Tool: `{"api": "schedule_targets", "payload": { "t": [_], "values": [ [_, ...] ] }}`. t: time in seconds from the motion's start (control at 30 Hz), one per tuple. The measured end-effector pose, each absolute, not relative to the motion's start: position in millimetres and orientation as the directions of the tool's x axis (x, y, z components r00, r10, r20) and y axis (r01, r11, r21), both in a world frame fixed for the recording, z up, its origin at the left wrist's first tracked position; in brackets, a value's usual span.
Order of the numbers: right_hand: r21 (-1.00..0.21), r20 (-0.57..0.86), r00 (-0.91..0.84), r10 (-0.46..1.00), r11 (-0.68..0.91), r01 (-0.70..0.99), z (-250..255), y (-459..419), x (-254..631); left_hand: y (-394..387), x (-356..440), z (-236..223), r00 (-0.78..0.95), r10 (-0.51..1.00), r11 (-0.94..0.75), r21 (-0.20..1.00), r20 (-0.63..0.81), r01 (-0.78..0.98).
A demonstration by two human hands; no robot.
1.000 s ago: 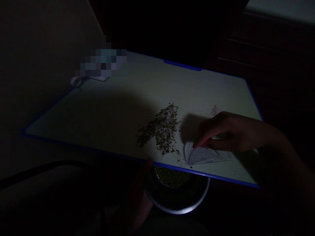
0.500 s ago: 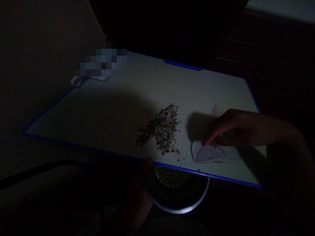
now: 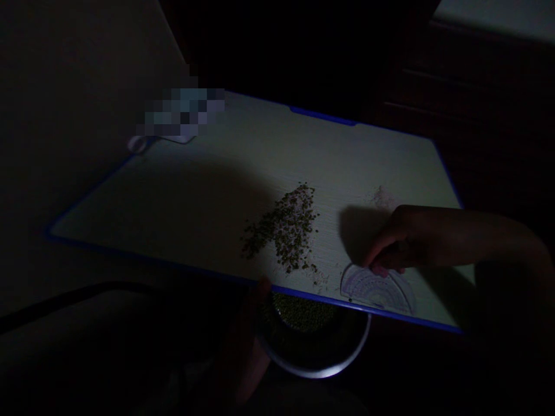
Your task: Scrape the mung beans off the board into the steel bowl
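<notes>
A clear semicircular protractor [image 3: 379,289] lies on the white board, its lower edge close to the blue rim. My right hand [image 3: 396,245] pinches its top edge, fingers pointing down. Below the board's near edge, my left hand [image 3: 249,352] grips the left side of a metal-rimmed bowl [image 3: 318,370], thumb up by the rim. Small green beans, which look like mung beans [image 3: 306,312], lie inside the bowl. A pile of green beans mixed with pale grains [image 3: 292,231] spreads over the board's middle. One dark bean [image 3: 350,300] sits beside the protractor.
The blue-edged board [image 3: 243,133] fills the middle of this dim view. A few pale grains [image 3: 381,196] lie right of the pile. A blurred-out object [image 3: 182,115] with a loop stands at its far left corner. A dark cord [image 3: 108,286] curves at left.
My right hand has moved slightly right and toward me, sliding the protractor to the board's near edge and tilting it. The bowl, left hand and bean pile have stayed about where they were.
</notes>
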State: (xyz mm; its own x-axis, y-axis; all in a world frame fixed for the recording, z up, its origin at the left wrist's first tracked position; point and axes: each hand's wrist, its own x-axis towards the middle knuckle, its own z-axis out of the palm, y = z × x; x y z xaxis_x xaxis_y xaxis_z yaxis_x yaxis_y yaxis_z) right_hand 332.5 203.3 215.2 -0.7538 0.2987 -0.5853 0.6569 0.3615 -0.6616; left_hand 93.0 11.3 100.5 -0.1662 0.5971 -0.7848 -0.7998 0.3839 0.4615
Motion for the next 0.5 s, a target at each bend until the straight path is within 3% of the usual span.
{"api": "schedule_targets", "payload": {
  "t": [0.17, 0.37, 0.5],
  "values": [
    [-0.685, -0.586, -0.776, 0.232, 0.369, 0.628, 213, 196, 320, 12, 94, 95, -0.164, 0.621, 0.367, 0.469, -0.767, -0.803],
    [-0.702, -0.529, -0.818, 0.225, 0.426, 0.571, 211, 190, 308, 12, 95, 96, -0.070, 0.605, 0.352, 0.345, -0.793, -0.870],
    [-0.715, -0.522, -0.820, 0.236, 0.404, 0.571, 208, 189, 304, 10, 92, 87, -0.023, 0.661, 0.349, 0.335, -0.750, -0.875]
  ]
}}
